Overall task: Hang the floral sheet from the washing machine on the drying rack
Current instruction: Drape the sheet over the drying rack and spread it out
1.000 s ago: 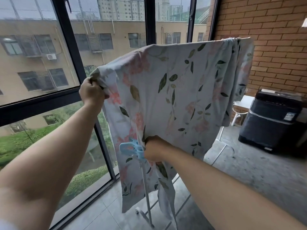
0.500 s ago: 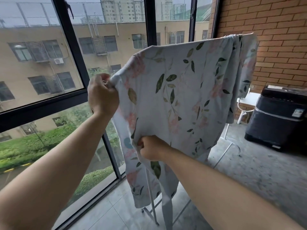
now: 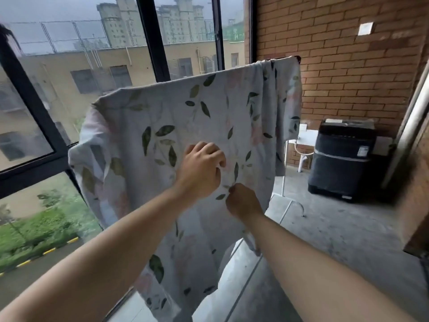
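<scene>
The floral sheet [image 3: 176, 117], pale with green leaves and pink flowers, hangs draped over the top bar of the drying rack [image 3: 284, 58], which slopes up toward the brick wall. The cloth hides most of the rack; white legs show at the lower right. My left hand [image 3: 200, 169] is at the middle of the sheet's front with its fingers curled, pinching the cloth. Just below and right of it, my right hand [image 3: 242, 201] pinches a fold of the same sheet. The black washing machine [image 3: 341, 159] stands against the wall at the right.
Tall dark-framed windows [image 3: 153, 38] run along the left, close behind the rack. A brick wall [image 3: 348, 66] closes the far side. A small white stand [image 3: 306, 135] sits beside the washing machine. Grey concrete floor [image 3: 336, 228] stretches to the right of the rack.
My left hand has let go of the sheet's upper left corner and moved down and right to the middle of the cloth, beside my right hand. The corner now hangs over the rack's end.
</scene>
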